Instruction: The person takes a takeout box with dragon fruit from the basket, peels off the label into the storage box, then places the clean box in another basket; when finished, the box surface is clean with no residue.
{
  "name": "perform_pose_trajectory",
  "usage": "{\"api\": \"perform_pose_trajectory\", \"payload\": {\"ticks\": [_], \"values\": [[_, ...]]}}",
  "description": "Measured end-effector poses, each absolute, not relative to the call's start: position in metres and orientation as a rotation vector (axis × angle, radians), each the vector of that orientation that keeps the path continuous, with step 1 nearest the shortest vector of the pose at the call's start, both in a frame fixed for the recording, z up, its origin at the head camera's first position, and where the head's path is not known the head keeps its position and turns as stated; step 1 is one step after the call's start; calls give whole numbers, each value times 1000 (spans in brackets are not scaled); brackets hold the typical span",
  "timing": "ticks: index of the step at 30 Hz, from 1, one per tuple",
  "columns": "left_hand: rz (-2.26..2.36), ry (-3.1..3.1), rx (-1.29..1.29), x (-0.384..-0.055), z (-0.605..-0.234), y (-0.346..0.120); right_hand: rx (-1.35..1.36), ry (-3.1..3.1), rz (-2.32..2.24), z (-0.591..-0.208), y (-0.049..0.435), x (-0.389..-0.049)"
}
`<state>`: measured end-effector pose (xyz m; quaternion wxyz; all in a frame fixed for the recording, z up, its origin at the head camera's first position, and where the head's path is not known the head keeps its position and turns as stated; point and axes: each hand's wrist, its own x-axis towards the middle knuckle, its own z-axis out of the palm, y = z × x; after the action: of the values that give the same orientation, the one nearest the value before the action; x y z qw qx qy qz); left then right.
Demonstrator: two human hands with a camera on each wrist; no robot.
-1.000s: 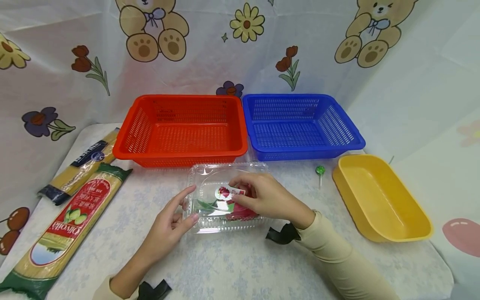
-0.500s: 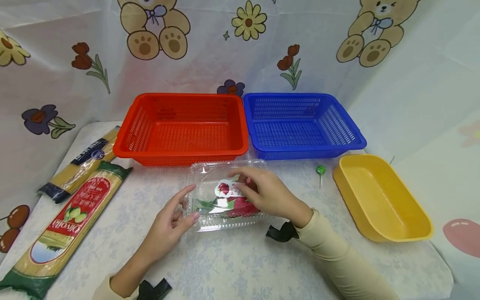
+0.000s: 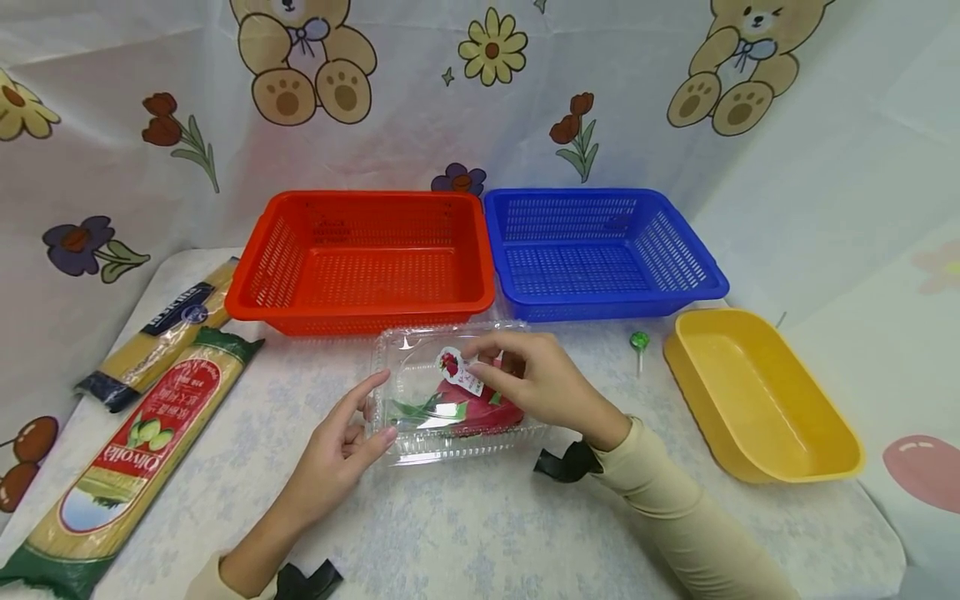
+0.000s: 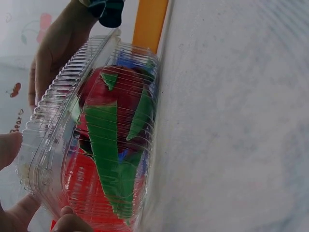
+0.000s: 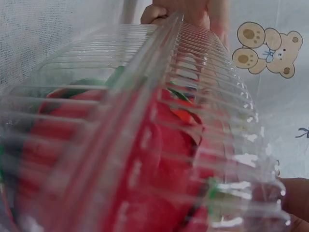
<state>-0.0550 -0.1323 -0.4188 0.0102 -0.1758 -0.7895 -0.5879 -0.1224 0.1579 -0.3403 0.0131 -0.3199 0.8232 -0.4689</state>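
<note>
A clear plastic clamshell box [image 3: 411, 360] lies on the table with a red dragon fruit [image 3: 476, 412] with green leaf tips inside. My left hand [image 3: 341, 442] holds the box at its left end, index finger and thumb spread along the edge. Over the lid, my right hand [image 3: 551, 383] pinches a small white label [image 3: 467, 377] by its right side; the label is slanted and bears a dragon fruit picture. In the left wrist view, green leaves [image 4: 104, 145] show through the ribbed wall. Up close in the right wrist view, the fruit [image 5: 159, 169] fills much of the box.
Behind the box stand a red basket [image 3: 360, 325] and a blue basket [image 3: 615, 310]. To the right are a green lollipop [image 3: 639, 341] and a yellow tub [image 3: 757, 400]. Two spaghetti packs, one green-ended [image 3: 142, 450] and one blue-banded [image 3: 176, 321], lie at left.
My right hand has turned the label from nearly level to slanting down to the right and moved slightly away from me. The left hand stays at the box's end.
</note>
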Motion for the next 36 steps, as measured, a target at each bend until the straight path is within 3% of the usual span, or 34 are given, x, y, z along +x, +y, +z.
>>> {"api": "perform_pose_trajectory", "payload": {"ticks": [10,21,29,36], "values": [[-1869,-2440,-558,-54,-421,-132,-867,2620,-1460,-341,173,-118],[-1871,-2435,-566,-56,-423,-133,-704,2803,-1457,-350,224,-102],[-1887,-2431,-570,-56,-423,-133,-470,2890,-1536,-351,270,-71],[-1892,-2437,-562,-57,-423,-135,-211,3019,-1329,-351,313,-41]]}}
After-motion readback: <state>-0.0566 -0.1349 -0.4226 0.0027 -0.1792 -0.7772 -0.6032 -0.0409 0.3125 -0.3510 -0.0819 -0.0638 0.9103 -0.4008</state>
